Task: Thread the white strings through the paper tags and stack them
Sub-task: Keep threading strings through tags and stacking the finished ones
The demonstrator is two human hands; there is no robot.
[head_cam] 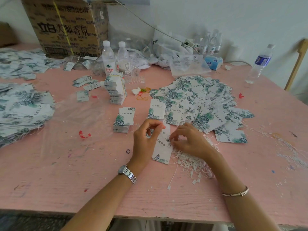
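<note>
My left hand (146, 139) pinches the top edge of a white paper tag (162, 151) printed with green leaves, held just above the pink table (83, 180). My right hand (188, 140) pinches at the tag's right edge near its middle; whether a string is between the fingers I cannot tell. A tangle of white strings (191, 162) lies under and beside my right hand. Beyond my hands sit a small neat stack of tags (124, 120), a second stack (156, 111) and a big loose heap of tags (205, 104).
More tag heaps (23, 107) cover the table's left side, and a tall stack of tag bundles (116, 90) stands mid-table. Water bottles (115, 59), a cardboard box (66, 25), plastic bags and a blue-labelled bottle (260, 64) line the back. A clear plastic sheet (75, 120) lies left of my hands.
</note>
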